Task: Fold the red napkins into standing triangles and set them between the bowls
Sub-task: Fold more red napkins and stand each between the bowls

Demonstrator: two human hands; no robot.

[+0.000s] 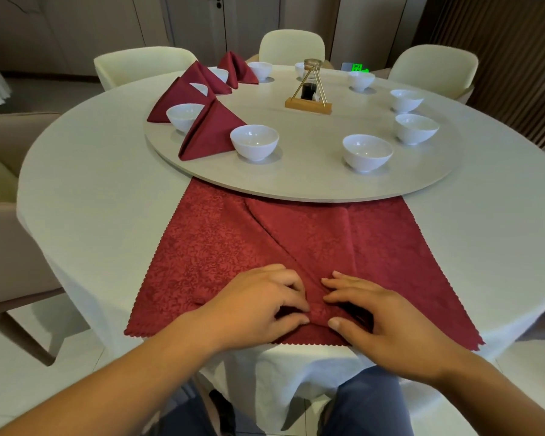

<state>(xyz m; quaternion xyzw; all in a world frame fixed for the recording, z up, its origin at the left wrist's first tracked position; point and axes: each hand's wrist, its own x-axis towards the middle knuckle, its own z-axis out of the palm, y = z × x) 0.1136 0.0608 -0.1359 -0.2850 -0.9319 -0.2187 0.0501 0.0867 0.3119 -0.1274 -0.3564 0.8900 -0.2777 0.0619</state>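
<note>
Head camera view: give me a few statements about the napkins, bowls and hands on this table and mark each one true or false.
1. Four folded napkins already stand on the turntable. True.
2. The flat red napkin lies in front of the person, its far edge tucked under the turntable. True.
3. The left hand is lifting a white bowl. False: both it and the right hand are down on the flat napkin near its front edge.
4. The standing napkins are on the right side of the turntable. False: they are on the left; the bowls on the right have none between them.
5. A bottle in a wire stand sits near the turntable's middle. True.
</note>
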